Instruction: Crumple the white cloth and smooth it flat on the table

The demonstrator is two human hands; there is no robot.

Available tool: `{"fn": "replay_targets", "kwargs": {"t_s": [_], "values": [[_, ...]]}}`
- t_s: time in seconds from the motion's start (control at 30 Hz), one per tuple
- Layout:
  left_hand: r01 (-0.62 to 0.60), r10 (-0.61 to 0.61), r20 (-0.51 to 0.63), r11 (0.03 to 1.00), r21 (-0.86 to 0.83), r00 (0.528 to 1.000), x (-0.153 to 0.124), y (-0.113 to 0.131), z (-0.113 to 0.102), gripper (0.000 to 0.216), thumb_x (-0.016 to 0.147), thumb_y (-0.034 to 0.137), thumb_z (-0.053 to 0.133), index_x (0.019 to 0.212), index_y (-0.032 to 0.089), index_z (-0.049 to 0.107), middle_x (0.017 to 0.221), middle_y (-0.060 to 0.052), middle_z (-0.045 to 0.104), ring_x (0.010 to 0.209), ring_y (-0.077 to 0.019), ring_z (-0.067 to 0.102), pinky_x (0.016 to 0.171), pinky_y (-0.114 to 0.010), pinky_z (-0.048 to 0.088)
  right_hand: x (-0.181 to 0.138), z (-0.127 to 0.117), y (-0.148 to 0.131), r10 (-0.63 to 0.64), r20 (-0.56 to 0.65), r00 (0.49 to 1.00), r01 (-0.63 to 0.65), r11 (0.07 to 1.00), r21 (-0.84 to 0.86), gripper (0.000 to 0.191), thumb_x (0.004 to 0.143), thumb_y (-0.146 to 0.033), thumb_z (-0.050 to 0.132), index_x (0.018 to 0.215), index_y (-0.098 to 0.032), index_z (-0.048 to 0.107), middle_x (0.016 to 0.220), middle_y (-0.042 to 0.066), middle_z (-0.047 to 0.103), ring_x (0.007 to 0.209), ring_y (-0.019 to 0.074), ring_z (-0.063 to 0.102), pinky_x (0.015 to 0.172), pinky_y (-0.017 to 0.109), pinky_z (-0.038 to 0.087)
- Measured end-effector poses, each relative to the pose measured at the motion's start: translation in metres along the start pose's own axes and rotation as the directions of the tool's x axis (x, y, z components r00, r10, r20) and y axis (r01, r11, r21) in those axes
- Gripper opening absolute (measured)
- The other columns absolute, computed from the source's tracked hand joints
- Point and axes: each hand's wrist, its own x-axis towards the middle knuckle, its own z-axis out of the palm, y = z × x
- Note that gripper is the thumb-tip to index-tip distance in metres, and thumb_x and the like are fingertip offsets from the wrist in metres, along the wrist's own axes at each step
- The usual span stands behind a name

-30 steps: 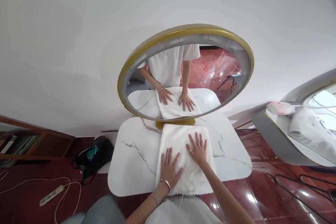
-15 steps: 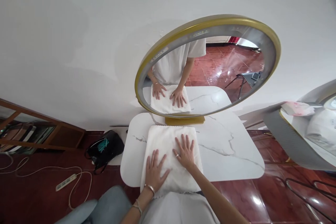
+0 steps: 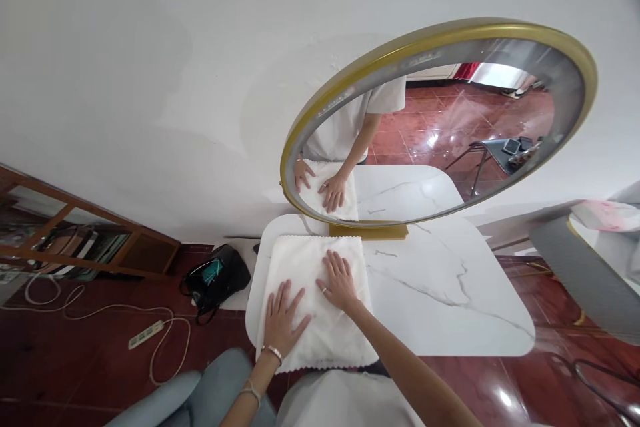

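Note:
A white towel (image 3: 313, 340), folded into a rectangle with a scalloped edge, lies on the left part of the white marble-patterned table (image 3: 435, 320). Its front edge reaches the table's near side, close to my body. On the towel's left half rests my left hand (image 3: 284, 320), palm down with fingers spread, a bracelet at the wrist. Farther up and to the right, my right hand (image 3: 340, 282) is flat on the cloth too, its fingers stretched out and a ring on one of them. Neither hand grips anything.
A large gold-rimmed oval mirror (image 3: 425, 140) stands at the table's back, against the wall, reflecting my arms. On the floor at left are a black bag (image 3: 223, 280) and a white power strip (image 3: 145, 334) with its cord. Another table (image 3: 585, 280) stands at right.
The towel has slid left across the table under both hands, nearer the table's left edge. My view has shifted a little to the left.

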Motion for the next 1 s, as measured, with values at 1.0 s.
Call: {"fn": "replay_targets", "kwargs": {"t_s": [1.0], "values": [[0.300, -0.301, 0.012, 0.948, -0.109, 0.954, 0.196, -0.086, 0.026, 0.058, 0.091, 0.044, 0.037, 0.141, 0.017, 0.037, 0.150, -0.014, 0.033, 0.139, -0.0294, 0.027, 0.107, -0.052, 0.025, 0.146, 0.037, -0.016, 0.109, 0.046, 0.993, -0.110, 0.993, 0.035, 0.058, 0.092, -0.040, 0.034, 0.140, -0.008, 0.037, 0.136, 0.018, 0.050, 0.126, 0.0341, 0.041, 0.105, 0.049, 0.026]]}}
